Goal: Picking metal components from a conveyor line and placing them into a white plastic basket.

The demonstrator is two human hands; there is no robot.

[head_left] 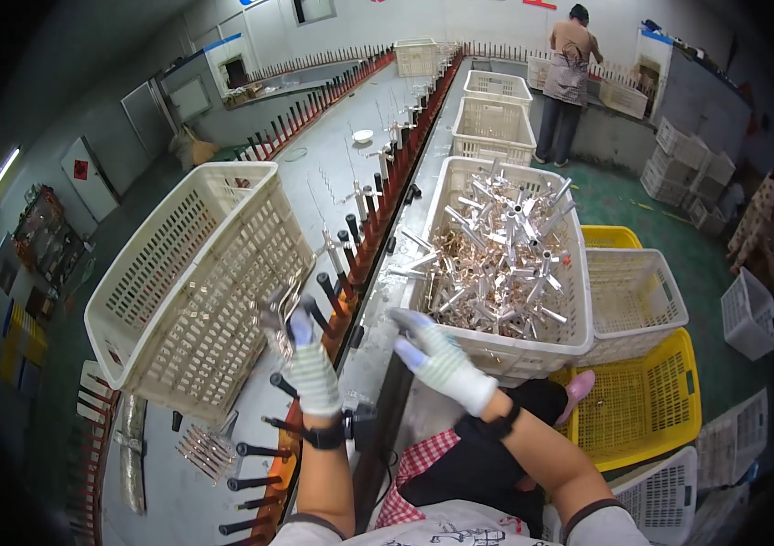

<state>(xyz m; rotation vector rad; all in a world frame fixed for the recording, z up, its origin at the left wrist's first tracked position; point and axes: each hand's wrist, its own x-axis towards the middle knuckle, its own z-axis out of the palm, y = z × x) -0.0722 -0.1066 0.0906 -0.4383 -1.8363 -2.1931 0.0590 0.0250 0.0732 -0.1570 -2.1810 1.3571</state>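
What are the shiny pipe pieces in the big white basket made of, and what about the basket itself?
The shiny tube-shaped parts look like metal: silvery, mirror-bright, some coppery-pink at the ends, perhaps copper. The big white lattice basket holding them looks like moulded plastic, matt with a regular grid of holes. The similar piece in the gloved left hand glints like metal too; the gloves look like knitted fabric.

Empty crate [200,282] left of peg rail [360,246], crate of metal fittings [501,255] right.

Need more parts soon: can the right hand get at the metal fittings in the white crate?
Probably yes: the right hand hovers at the open-topped white crate, nothing covering the metal fittings.
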